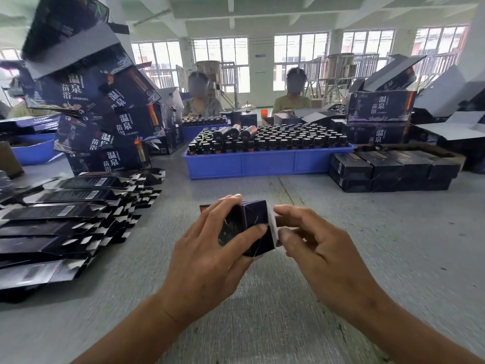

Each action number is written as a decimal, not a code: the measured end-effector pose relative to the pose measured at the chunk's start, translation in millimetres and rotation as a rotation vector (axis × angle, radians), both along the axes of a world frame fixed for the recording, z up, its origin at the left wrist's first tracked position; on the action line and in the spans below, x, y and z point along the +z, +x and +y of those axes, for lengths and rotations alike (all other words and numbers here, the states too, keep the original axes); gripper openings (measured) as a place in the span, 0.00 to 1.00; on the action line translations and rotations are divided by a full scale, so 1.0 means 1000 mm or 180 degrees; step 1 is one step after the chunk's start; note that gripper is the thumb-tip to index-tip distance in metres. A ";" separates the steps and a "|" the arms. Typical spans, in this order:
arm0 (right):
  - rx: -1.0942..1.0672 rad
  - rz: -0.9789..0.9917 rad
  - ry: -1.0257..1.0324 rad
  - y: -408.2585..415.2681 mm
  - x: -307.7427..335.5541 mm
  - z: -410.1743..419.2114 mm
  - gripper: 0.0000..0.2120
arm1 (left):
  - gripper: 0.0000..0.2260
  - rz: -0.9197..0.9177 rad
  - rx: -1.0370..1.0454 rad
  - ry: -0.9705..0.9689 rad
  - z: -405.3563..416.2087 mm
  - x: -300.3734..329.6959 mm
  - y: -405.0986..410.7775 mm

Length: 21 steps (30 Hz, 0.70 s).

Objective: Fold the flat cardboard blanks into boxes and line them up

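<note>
The box [245, 227] sits at the centre of the view, held above the grey worktop [367, 245] with its folded end flaps facing the camera. The left hand [207, 256] grips the box from the 9 o'clock side: fingers curl over the top edge and the thumb presses on the end face. The right hand [317, 240] pinches a pale flap at the box's 3 o'clock edge between thumb and forefinger; the remaining fingers are loosely curled.

At 9 o'clock, overlapping rows of flat blanks [68, 222] lie on the worktop, dark side up. At 10 o'clock, a leaning stack of large printed cartons [105, 111] rises behind the blanks. At 12 o'clock, a blue tray [262, 164] holds dark capped bottles [288, 140] packed upright, with three bottles lying across the tops. At 2 o'clock, finished boxes [393, 172] stand on the worktop, touching one another in two layers. Two seated persons are visible beyond the tray.
</note>
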State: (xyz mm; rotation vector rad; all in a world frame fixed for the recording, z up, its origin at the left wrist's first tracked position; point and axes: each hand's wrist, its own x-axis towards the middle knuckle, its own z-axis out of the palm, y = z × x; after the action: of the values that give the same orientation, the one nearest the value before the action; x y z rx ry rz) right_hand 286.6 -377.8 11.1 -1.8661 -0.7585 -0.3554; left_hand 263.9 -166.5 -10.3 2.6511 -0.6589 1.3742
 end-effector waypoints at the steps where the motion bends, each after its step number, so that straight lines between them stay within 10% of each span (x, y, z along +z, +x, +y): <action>1: 0.0027 0.0050 0.0065 0.000 0.001 0.000 0.15 | 0.20 0.0003 -0.0030 -0.0011 -0.001 -0.001 0.000; 7: 0.0035 0.0355 0.0180 0.002 0.001 0.002 0.11 | 0.35 0.0099 -0.0189 -0.0256 -0.009 -0.001 -0.004; 21: -0.0244 0.0599 0.0437 0.004 -0.002 0.002 0.07 | 0.33 0.0181 -0.0244 -0.0360 -0.019 0.003 -0.006</action>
State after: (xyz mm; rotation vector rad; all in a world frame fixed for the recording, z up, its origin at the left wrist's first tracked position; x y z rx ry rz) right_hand 290.4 -375.7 8.7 -1.7733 -0.5234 -0.2690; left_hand 258.1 -185.6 -7.8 2.5393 -0.6491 1.2718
